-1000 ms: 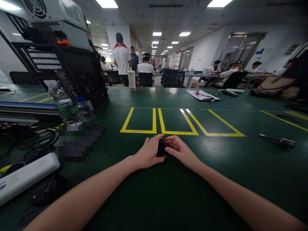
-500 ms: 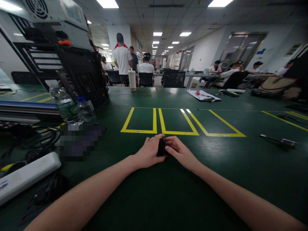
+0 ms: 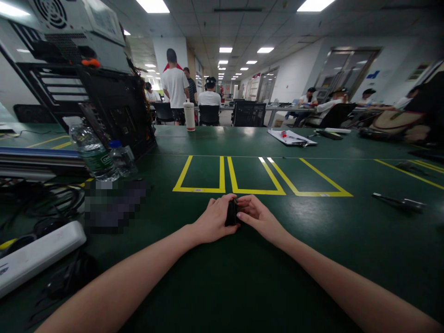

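A small black object (image 3: 231,213) stands on the green table between my hands; its kind I cannot make out. My left hand (image 3: 217,217) is closed around its left side, with the thumb low at the near edge and the fingers over the top. From the other side my right hand (image 3: 257,215) curls its fingers against the object, thumb and fingertips at its right edge. The fingers hide much of it. Just beyond my hands, yellow tape outlines (image 3: 256,191) mark the tabletop.
At left are a computer case (image 3: 128,115), a large water bottle (image 3: 92,152), a smaller blue-capped bottle (image 3: 122,159), cables and a white power strip (image 3: 41,254). A tumbler (image 3: 189,116) and a clipboard (image 3: 291,138) stand farther back. A metal tool (image 3: 398,202) lies right. People sit and stand beyond.
The whole view has shifted very slightly. My hands keep the same hold around the black object, with hardly any visible movement.
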Available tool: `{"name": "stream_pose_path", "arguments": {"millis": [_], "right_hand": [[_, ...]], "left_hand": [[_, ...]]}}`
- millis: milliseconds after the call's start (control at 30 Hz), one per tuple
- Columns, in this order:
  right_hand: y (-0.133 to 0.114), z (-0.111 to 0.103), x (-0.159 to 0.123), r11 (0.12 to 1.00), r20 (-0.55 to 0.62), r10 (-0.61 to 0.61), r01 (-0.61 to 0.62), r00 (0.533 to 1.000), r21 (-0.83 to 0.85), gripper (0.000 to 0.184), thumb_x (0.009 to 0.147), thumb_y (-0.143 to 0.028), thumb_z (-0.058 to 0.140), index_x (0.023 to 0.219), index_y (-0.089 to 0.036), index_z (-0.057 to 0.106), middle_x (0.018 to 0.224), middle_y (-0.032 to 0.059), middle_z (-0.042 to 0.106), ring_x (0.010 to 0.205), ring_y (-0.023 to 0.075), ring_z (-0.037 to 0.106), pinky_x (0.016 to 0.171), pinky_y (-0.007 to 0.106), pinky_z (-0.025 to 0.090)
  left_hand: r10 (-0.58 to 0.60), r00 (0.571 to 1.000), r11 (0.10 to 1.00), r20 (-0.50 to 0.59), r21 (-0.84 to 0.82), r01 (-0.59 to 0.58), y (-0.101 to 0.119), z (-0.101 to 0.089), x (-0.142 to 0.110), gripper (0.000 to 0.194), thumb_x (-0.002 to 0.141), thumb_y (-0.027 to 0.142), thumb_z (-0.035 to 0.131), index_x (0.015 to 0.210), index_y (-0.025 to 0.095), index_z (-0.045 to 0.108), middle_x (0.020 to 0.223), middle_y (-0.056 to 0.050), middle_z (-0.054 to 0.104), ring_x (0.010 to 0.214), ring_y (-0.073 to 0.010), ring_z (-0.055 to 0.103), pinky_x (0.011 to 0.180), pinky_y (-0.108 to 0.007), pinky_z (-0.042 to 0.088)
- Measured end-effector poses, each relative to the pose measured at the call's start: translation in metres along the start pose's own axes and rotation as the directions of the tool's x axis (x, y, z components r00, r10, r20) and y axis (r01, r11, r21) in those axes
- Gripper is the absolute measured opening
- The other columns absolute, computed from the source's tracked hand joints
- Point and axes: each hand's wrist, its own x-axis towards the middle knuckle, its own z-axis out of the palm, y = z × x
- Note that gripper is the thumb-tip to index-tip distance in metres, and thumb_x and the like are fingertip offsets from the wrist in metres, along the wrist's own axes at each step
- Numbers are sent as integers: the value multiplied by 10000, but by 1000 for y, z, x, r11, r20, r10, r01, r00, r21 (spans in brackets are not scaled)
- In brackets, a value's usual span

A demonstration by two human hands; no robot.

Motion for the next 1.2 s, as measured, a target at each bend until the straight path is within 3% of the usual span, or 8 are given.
{"name": "stream_pose_path", "arguments": {"millis": [233,433,567,800,1000,1200], "right_hand": [[-5,1,-3,1000,81,-31,30,996,7,210,777,-218,529,979,-214,470,962,23,527,940,175,533,819,372,453],[-4,2,-3,999,34,-36,37,999,-7,170,788,-245,512,953,-219,482,978,23,528,929,177,544,790,365,472],[-3,2,-2,1000,10,-3,3,1000,-25,239,784,-233,516,1015,-222,453,988,30,522,919,175,545,789,369,472],[-4,1,-4,1000,64,-25,25,998,4,223,762,-225,552,965,-218,462,965,16,522,906,170,551,793,365,471],[-4,2,-3,999,18,-26,27,999,-39,144,807,-299,486,927,-219,481,948,16,536,903,174,544,775,357,470],[-2,5,-3,990,-6,-18,17,1000,-143,186,821,-281,459,997,-220,448,916,27,537,850,173,545,764,373,465]], "left_hand": [[15,1000,1000,-3,11,-15,-2,1,0,620,719,315,593,1213,179,243,1179,-95,422,1034,-236,452,884,-399,343],[8,1000,1000,-1,6,-8,-1,1,-1,616,722,316,590,1212,195,236,1173,-84,424,1035,-236,458,876,-392,354],[11,1000,1000,-6,0,-11,0,0,0,610,723,313,591,1208,202,238,1155,-76,439,1030,-233,465,879,-393,347],[7,1000,1000,4,12,-7,1,1,-1,630,716,308,596,1214,211,223,1180,-79,424,1046,-243,461,883,-399,340],[37,999,999,-7,20,-37,0,1,-1,613,725,316,591,1215,194,243,1193,-83,416,1059,-230,447,891,-389,343],[16,1000,1000,13,15,-16,1,1,1,585,725,316,581,1202,195,265,1213,-98,408,1085,-257,432,891,-422,329]]}}
